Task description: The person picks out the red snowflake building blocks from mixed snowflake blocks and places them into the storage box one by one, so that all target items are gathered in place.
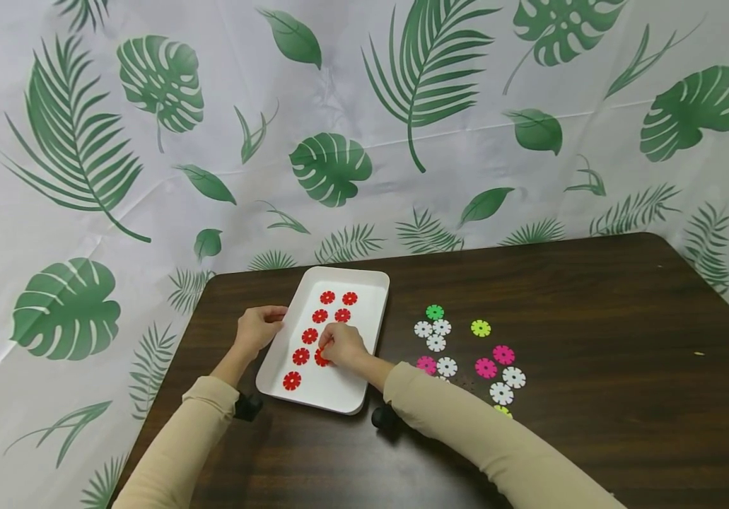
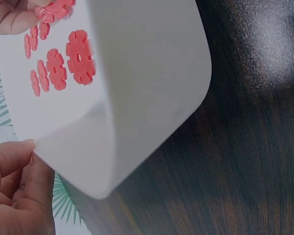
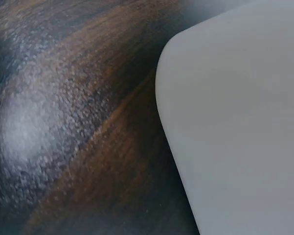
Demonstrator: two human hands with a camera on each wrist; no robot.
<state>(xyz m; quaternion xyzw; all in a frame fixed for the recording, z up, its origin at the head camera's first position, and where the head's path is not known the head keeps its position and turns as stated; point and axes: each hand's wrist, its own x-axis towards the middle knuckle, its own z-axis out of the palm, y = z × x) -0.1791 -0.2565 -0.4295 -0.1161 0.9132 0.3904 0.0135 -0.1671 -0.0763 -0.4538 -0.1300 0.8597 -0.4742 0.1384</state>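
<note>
A white tray point(image 1: 339, 396) lies on the table with several red notched discs point(image 1: 310, 336) in two rough columns inside it. My left hand point(image 1: 259, 329) pinches the tray's left rim between thumb and fingers, seen closer in the left wrist view, where the hand point(image 2: 19, 188) is at the lower left. Over the tray, my right hand point(image 1: 343, 344) pinches a red notched disc point(image 2: 56, 11) near the lower end of the right column. The fingers partly cover that disc in the head view. Only the tray's outer side point(image 3: 230, 122) and the tabletop fill most of the right wrist view.
Right of the tray, loose notched discs lie on the dark wooden table point(image 1: 593, 318): a green one point(image 1: 435, 312), yellow ones point(image 1: 481, 328), pink ones point(image 1: 486, 367) and several white ones point(image 1: 446, 367). My right sleeve hides part of this group. A leaf-patterned cloth point(image 1: 339, 233) hangs behind.
</note>
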